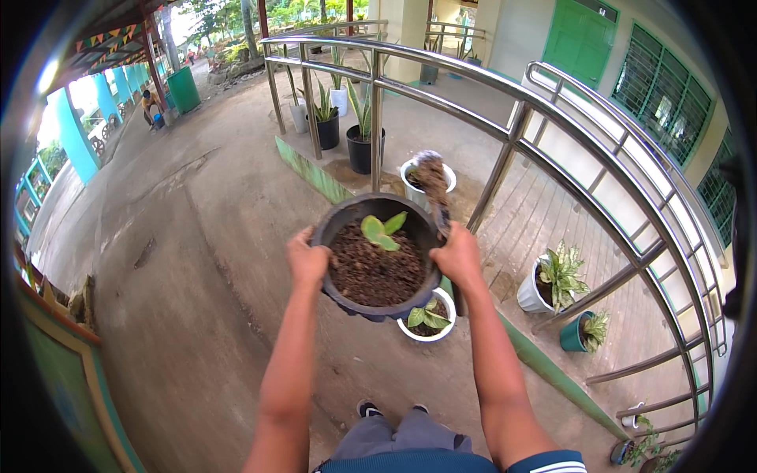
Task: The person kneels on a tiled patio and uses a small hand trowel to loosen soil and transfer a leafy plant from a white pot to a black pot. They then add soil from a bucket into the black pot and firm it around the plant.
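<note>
Held out between both hands is a dark plastic pot [378,313] with brown soil and a small green seedling [379,232] near its far side. My left hand [309,258] grips the pot's left rim. The right rim is in my right hand [458,251], which also holds a soil-caked hand trowel [434,183], its blade pointing up and away. Partly covered by the held pot, a white pot [452,319] with a leafy plant stands on the ground below. Beyond the trowel, another white pot [407,171] stands by the railing.
A curved stainless steel railing [449,62] runs from the far middle down the right side. Behind it stand black pots [366,154] of snake plants, a white pot [529,292] and a green pot [571,332]. A person [150,107] bends near a green bin [183,90] far left.
</note>
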Available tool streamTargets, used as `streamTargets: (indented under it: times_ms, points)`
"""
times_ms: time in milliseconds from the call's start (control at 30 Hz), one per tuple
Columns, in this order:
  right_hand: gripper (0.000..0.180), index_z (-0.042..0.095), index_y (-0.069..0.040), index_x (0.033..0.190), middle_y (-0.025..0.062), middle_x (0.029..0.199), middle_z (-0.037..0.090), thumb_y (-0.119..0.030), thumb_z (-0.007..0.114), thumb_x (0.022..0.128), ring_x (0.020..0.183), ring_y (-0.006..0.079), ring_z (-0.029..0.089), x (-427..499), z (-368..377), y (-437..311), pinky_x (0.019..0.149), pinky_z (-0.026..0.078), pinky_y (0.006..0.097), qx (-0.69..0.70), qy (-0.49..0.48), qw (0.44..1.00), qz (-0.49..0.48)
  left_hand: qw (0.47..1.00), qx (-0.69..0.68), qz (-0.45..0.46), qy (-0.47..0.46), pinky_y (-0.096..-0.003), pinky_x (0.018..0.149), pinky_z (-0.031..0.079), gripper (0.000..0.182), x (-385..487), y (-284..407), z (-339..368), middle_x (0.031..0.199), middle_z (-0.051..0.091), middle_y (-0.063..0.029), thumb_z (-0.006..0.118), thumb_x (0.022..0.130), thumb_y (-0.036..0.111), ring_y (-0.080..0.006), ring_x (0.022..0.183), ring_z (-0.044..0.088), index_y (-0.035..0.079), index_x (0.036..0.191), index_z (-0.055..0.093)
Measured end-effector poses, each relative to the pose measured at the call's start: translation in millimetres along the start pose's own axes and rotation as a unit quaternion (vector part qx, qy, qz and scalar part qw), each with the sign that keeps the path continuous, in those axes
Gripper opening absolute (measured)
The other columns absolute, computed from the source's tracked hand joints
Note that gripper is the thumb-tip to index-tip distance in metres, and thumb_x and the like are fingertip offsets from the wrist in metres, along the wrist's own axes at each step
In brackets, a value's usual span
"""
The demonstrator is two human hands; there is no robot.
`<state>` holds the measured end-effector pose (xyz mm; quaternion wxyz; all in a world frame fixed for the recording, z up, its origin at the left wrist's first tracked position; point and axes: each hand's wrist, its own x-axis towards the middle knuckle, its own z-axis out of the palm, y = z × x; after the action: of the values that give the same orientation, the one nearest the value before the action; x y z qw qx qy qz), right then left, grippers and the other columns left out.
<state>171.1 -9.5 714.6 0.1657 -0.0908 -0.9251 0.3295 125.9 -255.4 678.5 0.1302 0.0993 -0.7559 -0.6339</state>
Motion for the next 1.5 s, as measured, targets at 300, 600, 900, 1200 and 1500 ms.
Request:
streamTargets:
  times_ms: [300, 600, 900, 1200, 1500]
  points:
    - [0.031, 0.053, 0.005, 0.088, 0.0269, 0.084, 0.061, -0.007, 0.062, 0.061, 0.084, 0.0415, 0.059, 104, 95, -94, 0.075, 0.047, 0.0459, 0.010, -0.035, 0.999, -0.035, 0.998, -0.025, -0.062, 0.011, -0.0297, 0.079, 0.047, 0.066, 141, 5, -67, 0.109, 0.059, -0.0243, 0.050, 0.055, -0.014, -0.0267, 0.094, 0.061, -0.014, 0.121, 0.046]
    - [0.027, 0.053, 0.004, 0.085, 0.0276, 0.079, 0.060, -0.006, 0.062, 0.061, 0.080, 0.0425, 0.059, 203, 218, -146, 0.073, 0.046, 0.0474, 0.029, -0.022, 0.999, -0.021, 0.997, -0.039, -0.067, 0.008, -0.0287, 0.075, 0.048, 0.068, 308, -44, -91, 0.110, 0.058, -0.0238, 0.050, 0.054, -0.015, -0.0258, 0.091, 0.061, -0.015, 0.122, 0.044]
    - [0.023, 0.054, 0.003, 0.081, 0.0263, 0.078, 0.060, -0.005, 0.062, 0.061, 0.080, 0.0429, 0.058, 275, 324, -237, 0.071, 0.046, 0.0471, 0.000, 0.058, 0.994, 0.092, 0.994, -0.015, -0.008, -0.109, -0.0298, 0.062, 0.049, 0.067, 500, -74, -121, 0.100, 0.061, -0.0206, 0.051, 0.053, -0.015, -0.0216, 0.077, 0.061, -0.013, 0.120, 0.047]
    - [0.029, 0.056, 0.002, 0.083, 0.0244, 0.082, 0.061, -0.008, 0.066, 0.058, 0.083, 0.0405, 0.059, 349, 401, -310, 0.073, 0.047, 0.0451, -0.040, 0.122, 0.973, 0.191, 0.972, -0.011, -0.014, -0.234, -0.0287, 0.067, 0.048, 0.066, 667, -90, -109, 0.104, 0.060, -0.0219, 0.050, 0.057, -0.016, -0.0229, 0.080, 0.061, -0.013, 0.123, 0.045]
    - [0.029, 0.056, 0.003, 0.086, 0.0261, 0.082, 0.061, -0.006, 0.063, 0.059, 0.082, 0.0423, 0.058, 451, 509, -360, 0.074, 0.046, 0.0461, -0.065, 0.170, 0.957, 0.224, 0.957, -0.020, -0.021, -0.289, -0.0307, 0.086, 0.044, 0.060, 834, -117, -109, 0.110, 0.058, -0.0252, 0.054, 0.057, -0.012, -0.0268, 0.101, 0.059, -0.012, 0.117, 0.051]
